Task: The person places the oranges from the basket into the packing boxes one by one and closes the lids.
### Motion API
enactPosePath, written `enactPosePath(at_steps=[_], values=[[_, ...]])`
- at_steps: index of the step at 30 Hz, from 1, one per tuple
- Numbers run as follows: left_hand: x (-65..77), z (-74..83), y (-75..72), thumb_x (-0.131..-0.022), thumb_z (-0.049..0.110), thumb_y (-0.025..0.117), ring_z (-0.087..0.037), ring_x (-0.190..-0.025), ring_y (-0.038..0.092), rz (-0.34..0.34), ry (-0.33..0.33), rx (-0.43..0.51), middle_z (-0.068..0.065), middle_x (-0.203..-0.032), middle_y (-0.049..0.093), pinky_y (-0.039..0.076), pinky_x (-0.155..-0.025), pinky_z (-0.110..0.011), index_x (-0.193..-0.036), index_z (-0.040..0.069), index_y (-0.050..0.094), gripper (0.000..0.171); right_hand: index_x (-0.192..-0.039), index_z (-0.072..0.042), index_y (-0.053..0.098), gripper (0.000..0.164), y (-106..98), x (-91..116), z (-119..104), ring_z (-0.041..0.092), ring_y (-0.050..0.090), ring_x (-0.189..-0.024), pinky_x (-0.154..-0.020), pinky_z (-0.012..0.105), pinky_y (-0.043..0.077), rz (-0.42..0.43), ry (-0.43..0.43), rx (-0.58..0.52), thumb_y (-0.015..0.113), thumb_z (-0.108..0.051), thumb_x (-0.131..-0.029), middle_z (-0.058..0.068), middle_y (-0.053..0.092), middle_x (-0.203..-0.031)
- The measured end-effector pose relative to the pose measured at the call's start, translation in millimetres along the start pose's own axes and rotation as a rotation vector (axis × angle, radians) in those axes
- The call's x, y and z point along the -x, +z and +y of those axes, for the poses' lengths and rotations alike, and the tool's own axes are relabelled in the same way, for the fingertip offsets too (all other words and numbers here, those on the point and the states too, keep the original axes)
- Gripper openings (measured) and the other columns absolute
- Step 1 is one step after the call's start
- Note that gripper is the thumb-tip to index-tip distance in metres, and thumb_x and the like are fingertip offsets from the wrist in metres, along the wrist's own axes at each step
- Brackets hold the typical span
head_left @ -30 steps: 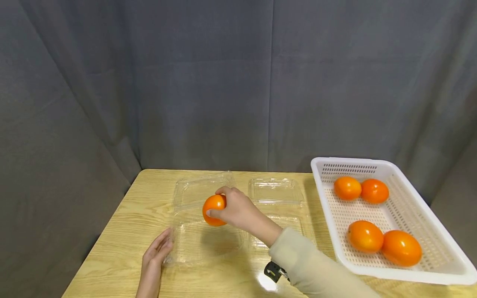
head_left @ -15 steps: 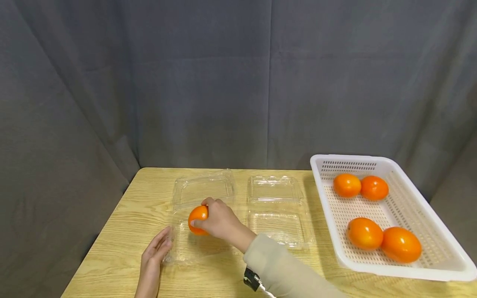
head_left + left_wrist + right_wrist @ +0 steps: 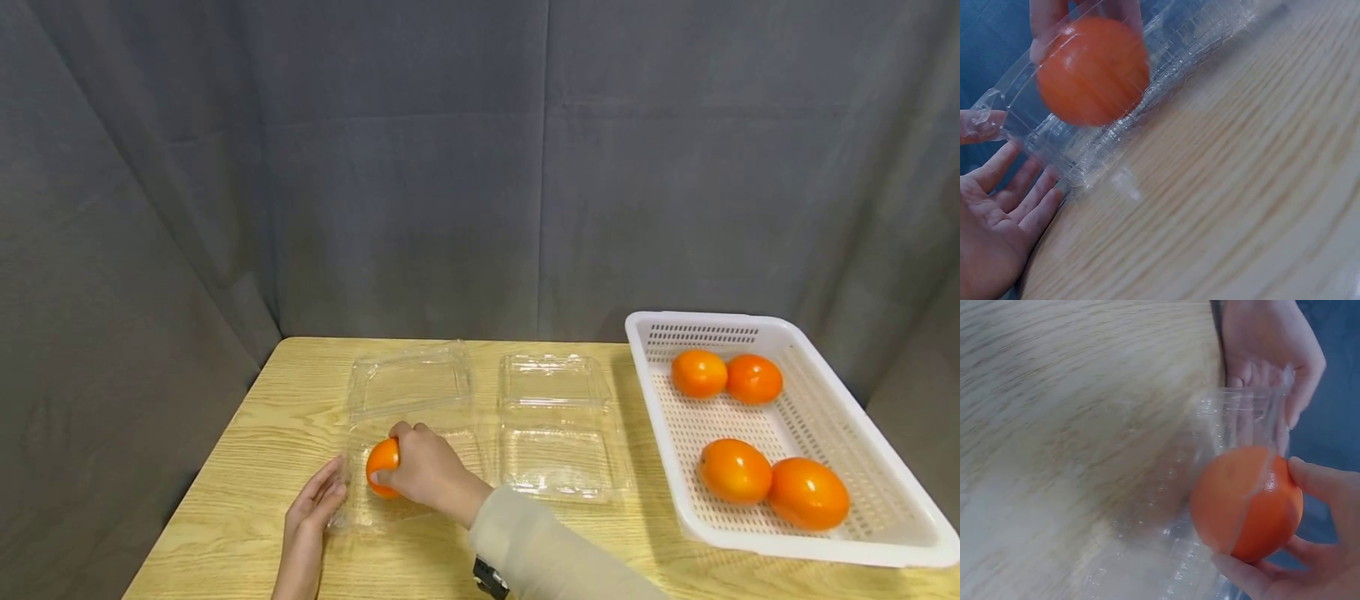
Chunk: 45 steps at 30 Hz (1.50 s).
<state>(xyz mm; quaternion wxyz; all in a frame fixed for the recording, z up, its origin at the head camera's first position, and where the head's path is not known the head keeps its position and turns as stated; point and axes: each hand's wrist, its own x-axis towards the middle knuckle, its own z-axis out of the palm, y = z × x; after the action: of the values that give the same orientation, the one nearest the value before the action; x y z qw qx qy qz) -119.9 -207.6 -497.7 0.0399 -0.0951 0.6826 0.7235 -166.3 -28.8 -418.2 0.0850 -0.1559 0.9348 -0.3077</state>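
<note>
Orange fruit in the right hand, within the left box.
Viewed from the room: thumb and fingers clamp the smooth, glossy, rounded fruit, seen partly through the box's thin, clear, ribbed plastic wall; whether it touches the bottom cannot be told. The left hand, fingers extended and relaxed, touches the box's left end. Beside it, a similar hinged right box lies spread on the wood-grained table; further right, four fruits lie in a white, slotted, round-cornered basket.
</note>
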Motion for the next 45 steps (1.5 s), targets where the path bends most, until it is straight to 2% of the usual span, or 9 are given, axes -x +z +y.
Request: enactPosePath(at_steps=[6,11,15,21,31,34,39,45], values=[[0.0,1.3,1.5,-0.103,0.032,0.054,-0.021,-0.142,0.028,0.036,-0.029,-0.007,-0.007,-0.157,0.033,0.027,-0.113,-0.032,-0.154,0.010,0.033,0.059,-0.124,-0.004,0.061,0.054,6,1,-1,0.018,0.062,-0.075,-0.066,0.025,0.053,0.001,-0.057,0.067,0.083,-0.030,-0.082,0.007,0.063,-0.097],[-0.6,1.3,1.9,-0.104,0.032,0.053,-0.020,-0.142,0.027,0.028,-0.028,-0.007,-0.006,-0.157,0.033,0.030,-0.108,-0.025,-0.154,0.011,0.033,0.058,-0.128,-0.005,0.060,0.055,6,2,-2,0.018,0.063,-0.077,-0.066,0.026,0.053,-0.003,-0.060,0.109,0.081,-0.031,-0.084,0.008,0.064,-0.101],[-1.2,1.1,1.7,-0.103,0.032,0.054,-0.020,-0.142,0.027,0.030,-0.032,-0.010,-0.005,-0.157,0.033,0.030,-0.109,-0.026,-0.154,0.011,0.033,0.058,-0.132,-0.005,0.058,0.057,5,3,-3,0.019,0.064,-0.082,-0.069,0.027,0.053,-0.013,-0.070,0.127,0.079,-0.032,-0.086,0.009,0.065,-0.107],[-1.4,0.7,2.5,-0.103,0.033,0.055,-0.024,-0.143,0.025,0.026,-0.025,-0.008,-0.008,-0.157,0.031,0.024,-0.117,-0.041,-0.154,0.008,0.032,0.061,-0.134,-0.005,0.057,0.060,-2,4,-3,0.021,0.063,-0.090,-0.073,0.030,0.054,-0.024,-0.063,0.156,0.078,-0.035,-0.086,0.010,0.064,-0.109],[-1.7,2.2,0.8,-0.103,0.031,0.054,-0.024,-0.143,0.024,0.030,-0.033,-0.004,-0.008,-0.157,0.031,0.019,-0.119,-0.044,-0.154,0.008,0.031,0.060,-0.133,-0.008,0.059,0.048,-22,11,-4,0.024,0.065,-0.105,-0.083,0.035,0.056,0.059,-0.115,0.127,0.071,-0.028,-0.092,0.011,0.062,-0.127],[-1.4,3.3,0.5,-0.104,0.029,0.053,-0.022,-0.142,0.026,0.033,-0.029,-0.012,-0.008,-0.157,0.031,0.025,-0.116,-0.034,-0.154,0.007,0.031,0.060,-0.135,-0.010,0.059,0.047,-33,16,-4,0.025,0.065,-0.106,-0.085,0.037,0.056,0.061,-0.112,0.085,0.070,-0.029,-0.093,0.010,0.060,-0.132],[-2.6,2.4,1.1,-0.104,0.029,0.053,-0.014,-0.136,0.034,0.046,-0.026,-0.004,-0.007,-0.155,0.034,0.036,-0.099,-0.011,-0.153,0.009,0.034,0.057,-0.135,-0.012,0.059,0.046,-51,25,-3,0.027,0.061,-0.116,-0.092,0.043,0.053,0.085,-0.110,0.017,0.069,-0.030,-0.094,0.008,0.059,-0.135],[-3.8,1.5,-0.2,-0.102,0.030,0.057,-0.005,-0.129,0.039,0.064,-0.036,0.013,-0.002,-0.151,0.039,0.038,-0.098,-0.010,-0.152,0.008,0.036,0.058,-0.136,-0.015,0.058,0.046,-70,38,4,0.026,0.056,-0.124,-0.098,0.045,0.049,0.112,-0.115,0.013,0.067,-0.032,-0.095,0.004,0.058,-0.138]])
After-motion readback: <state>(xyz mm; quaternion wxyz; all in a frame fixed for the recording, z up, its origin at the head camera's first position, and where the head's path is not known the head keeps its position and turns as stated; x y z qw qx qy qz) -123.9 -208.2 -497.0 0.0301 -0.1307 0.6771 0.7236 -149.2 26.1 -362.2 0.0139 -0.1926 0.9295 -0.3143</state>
